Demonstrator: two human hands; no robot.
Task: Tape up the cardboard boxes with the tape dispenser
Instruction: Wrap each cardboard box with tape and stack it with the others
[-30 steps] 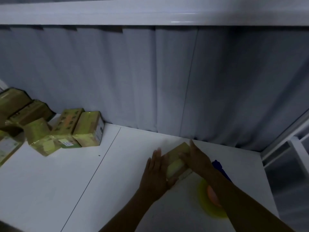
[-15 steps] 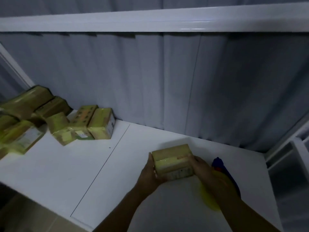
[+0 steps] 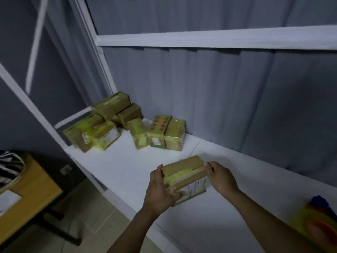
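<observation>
Near the front edge of the white worktop [image 3: 118,161], a small brown cardboard box with yellow tape [image 3: 184,172] is held between both hands. The left hand [image 3: 160,190] clamps its grip round the left end, and the right hand [image 3: 222,179] round the right end. A blurred yellow and blue tape dispenser [image 3: 319,220] lies by the right edge. Taped cardboard boxes [image 3: 156,132] crowd the back left corner.

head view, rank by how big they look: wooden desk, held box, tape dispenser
1. wooden desk
2. held box and tape dispenser look alike; the dispenser is blurred and cut off at the frame edge
</observation>
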